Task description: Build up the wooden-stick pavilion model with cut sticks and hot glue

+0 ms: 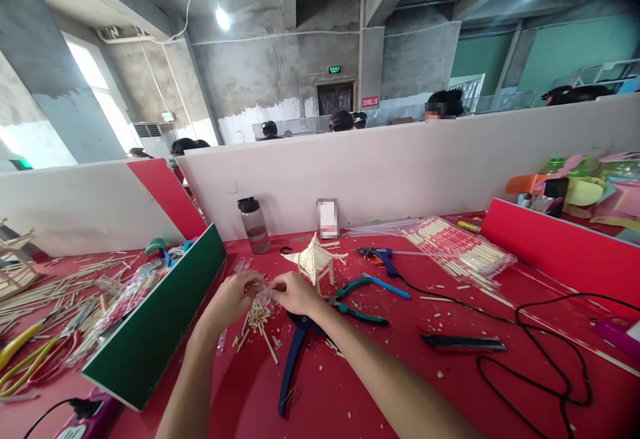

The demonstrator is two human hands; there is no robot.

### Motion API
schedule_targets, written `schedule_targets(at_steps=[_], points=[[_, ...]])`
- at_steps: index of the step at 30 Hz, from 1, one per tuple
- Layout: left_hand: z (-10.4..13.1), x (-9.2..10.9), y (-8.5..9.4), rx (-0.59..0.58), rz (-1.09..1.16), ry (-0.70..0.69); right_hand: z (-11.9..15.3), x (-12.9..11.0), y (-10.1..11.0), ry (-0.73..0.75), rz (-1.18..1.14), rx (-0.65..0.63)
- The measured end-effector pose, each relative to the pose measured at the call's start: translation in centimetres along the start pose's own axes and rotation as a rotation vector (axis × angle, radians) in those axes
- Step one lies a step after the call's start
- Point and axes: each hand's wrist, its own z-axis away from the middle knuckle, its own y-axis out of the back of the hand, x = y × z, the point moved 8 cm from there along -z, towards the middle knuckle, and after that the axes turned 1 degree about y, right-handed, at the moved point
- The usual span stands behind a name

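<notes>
My left hand (239, 294) and my right hand (299, 294) meet above the red table, fingers closed on a crumpled piece of clear plastic film (265, 290). Below them lies a small heap of short wooden stick offcuts (259, 316). Just beyond my right hand stands a little pavilion model (314, 262) built of pale sticks, with a pointed roof and legs. A dark blue-handled cutter (294, 359) lies partly under my right forearm. Green-handled pliers (365, 312) rest to the right, their jaws near my right wrist.
A blue glue gun (384, 258), a blue pen (387, 286), a utility knife (463, 342) and a looping black cable (525, 312) lie to the right. Behind them is a bag of sticks (460, 249). A water bottle (254, 227) stands at the back. A green divider (155, 322) borders the left.
</notes>
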Motion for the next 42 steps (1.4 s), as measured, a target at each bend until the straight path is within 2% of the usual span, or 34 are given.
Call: schedule_targets(at_steps=[4, 6, 9, 13, 15, 17, 22, 24, 26, 29, 31, 36, 42], points=[[0.3, -1.6, 2.0, 0.214, -0.021, 0.102, 0.2, 0.2, -0.5, -0.03, 0.084, -0.07], [0.4, -2.1, 2.4, 0.249, 0.006, 0.141, 0.2, 0.4, -0.5, -0.042, 0.096, -0.073], [0.2, -1.5, 1.6, 0.161, 0.064, 0.111, 0.3, 0.3, -0.7, -0.026, 0.083, -0.07], [-0.1, 0.7, -0.3, -0.039, 0.119, 0.032, 0.2, -0.2, -0.7, 0.023, 0.041, -0.029], [-0.1, 1.1, -0.7, -0.078, 0.132, 0.023, 0.2, -0.2, -0.4, 0.017, 0.073, 0.008], [-0.1, 0.6, -0.4, -0.046, 0.122, 0.044, 0.3, -0.3, -0.3, 0.007, 0.11, 0.009], [0.2, -2.3, 1.6, 0.142, -0.013, 0.184, 0.4, -0.1, -0.7, -0.01, 0.136, -0.072], [0.2, -3.0, 1.4, 0.106, -0.058, 0.206, 0.4, -0.1, -0.8, 0.001, 0.143, -0.072], [0.1, -3.2, 0.3, 0.012, -0.063, 0.187, 0.3, -0.3, -0.7, 0.021, 0.138, -0.057], [0.1, -2.8, -1.3, -0.126, -0.024, 0.144, 0.2, -0.5, -0.4, 0.038, 0.082, -0.012], [0.1, -2.4, -1.9, -0.171, 0.006, 0.124, 0.2, -0.6, -0.2, 0.032, 0.029, 0.029], [0.2, -1.7, -1.6, -0.174, 0.037, 0.101, 0.2, -0.5, 0.4, 0.006, -0.019, 0.11], [0.0, -1.8, -1.2, -0.116, -0.001, 0.11, 0.3, -0.6, 0.0, 0.047, 0.122, 0.064]])
